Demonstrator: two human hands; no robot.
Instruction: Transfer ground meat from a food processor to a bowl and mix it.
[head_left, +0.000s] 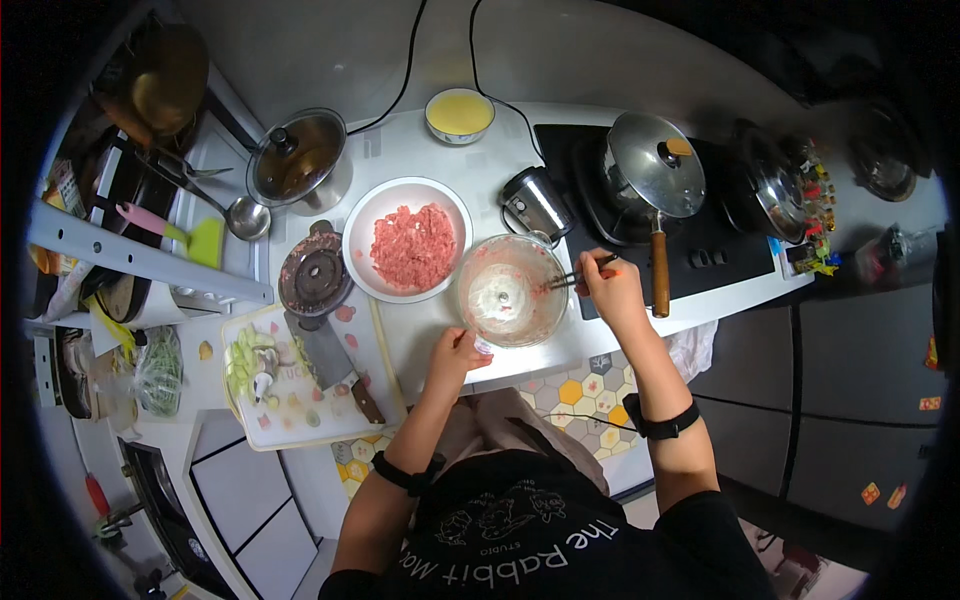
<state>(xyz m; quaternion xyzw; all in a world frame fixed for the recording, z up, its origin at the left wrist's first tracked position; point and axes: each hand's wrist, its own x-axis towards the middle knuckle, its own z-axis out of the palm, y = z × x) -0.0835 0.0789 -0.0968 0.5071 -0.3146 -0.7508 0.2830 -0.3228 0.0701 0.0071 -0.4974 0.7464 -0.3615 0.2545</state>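
A clear chopper bowl (512, 330) with a small centre post and bits of raw meat on its wall stands at the counter's front edge. My left hand (455, 358) grips its near left rim. In my right hand (611, 287) is a pair of dark chopsticks (568, 280), whose tips reach the bowl's right wall and carry a little meat. Touching or nearly touching the bowl on the left is a white basin (358, 264), with pink minced meat (413, 247) in it. Behind the chopper bowl lies a black and silver motor unit (537, 202).
Left of the basin, a dark chopper lid (316, 274) overlaps the white cutting board (315, 435), which bears a cleaver (322, 351) and chopped pale green vegetable (244, 361). A lidded saucepan (652, 169) with a wooden handle sits on the black cooktop (739, 259). A bowl of yellow liquid (460, 114) stands behind.
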